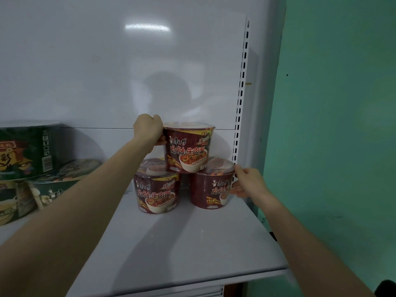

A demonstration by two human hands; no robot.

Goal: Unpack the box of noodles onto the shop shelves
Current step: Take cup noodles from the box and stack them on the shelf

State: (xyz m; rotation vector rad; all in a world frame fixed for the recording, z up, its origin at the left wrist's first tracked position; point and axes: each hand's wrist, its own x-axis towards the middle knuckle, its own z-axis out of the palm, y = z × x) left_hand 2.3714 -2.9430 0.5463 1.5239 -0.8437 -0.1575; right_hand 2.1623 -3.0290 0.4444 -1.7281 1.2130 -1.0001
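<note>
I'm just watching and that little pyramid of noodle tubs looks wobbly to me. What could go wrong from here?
1. The top red tub sits across the lids of the two lower tubs; if the left hand lets go off-centre, it may tip or slide off.
2. The right hand touches the lower right tub; nudging it could widen the gap and drop the top one.
3. That tub stands close to the shelf's right end, so a push might send it off.

Shelf front open, back crowded
The shelf (192, 243) lies bare in front of the red bowls (184, 159); green bowls (32, 159) block the left, the upright (241, 99) bounds the right.
</note>
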